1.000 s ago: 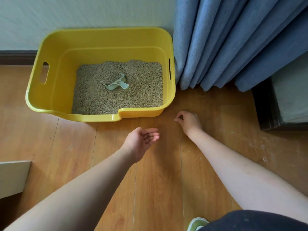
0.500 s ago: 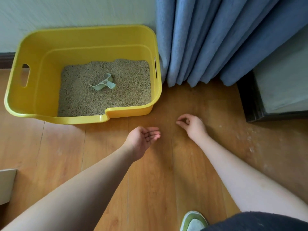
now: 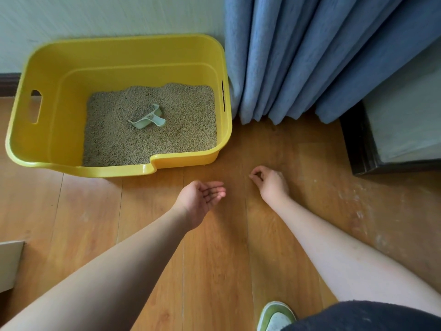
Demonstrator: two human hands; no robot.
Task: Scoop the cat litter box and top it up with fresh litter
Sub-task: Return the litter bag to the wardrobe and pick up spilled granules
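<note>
Your right hand hovers low over the wood floor, thumb and forefinger pinched together; what they hold is too small to tell. Your left hand lies palm up, fingers relaxed, a few dark grains in the palm. Bare floor separates both hands from the yellow litter box, whose notched front rim sits just ahead. A pale scoop lies in the litter. Blue curtains touch the box's right wall.

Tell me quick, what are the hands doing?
Left hand: open, palm up, a few specks of litter on it.
Right hand: fingertips pinched together over the floor; whether they hold anything cannot be told.
</note>
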